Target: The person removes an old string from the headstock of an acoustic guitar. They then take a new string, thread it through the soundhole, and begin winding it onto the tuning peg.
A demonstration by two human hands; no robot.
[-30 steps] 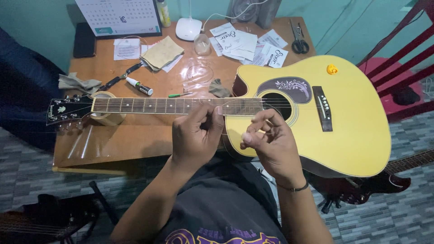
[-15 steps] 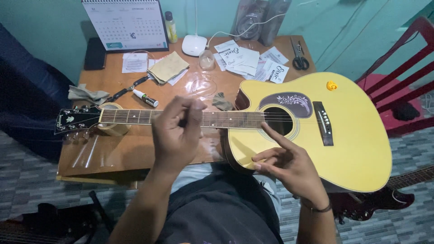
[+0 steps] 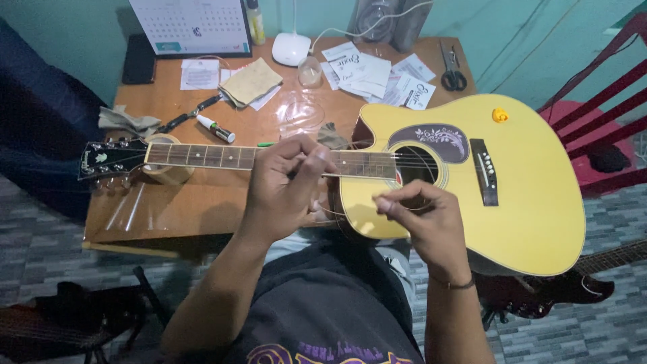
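- Teal walls ring a cluttered wooden surface (image 3: pixel 195 202).
- Your left hand (image 3: pixel 286 189) pinches a string (image 3: pixel 350 214) over the neck; your right hand (image 3: pixel 424 219) pinches it near the soundhole.
- String looks thin, springy, slippery: hold it firmly at the fingertips.
- Guitar (image 3: pixel 472 175) lies across lap and surface; its body looks light, easily scratched.
- Papers (image 3: pixel 364 71), scissors (image 3: pixel 453 74) behind.

both forearms are bare, with no sleeves reaching the left hand (image 3: pixel 283 192) or the right hand (image 3: pixel 424 219). a thin dark band circles the right wrist. the torso is covered by a dark grey shirt with purple and yellow printed lettering on the chest.
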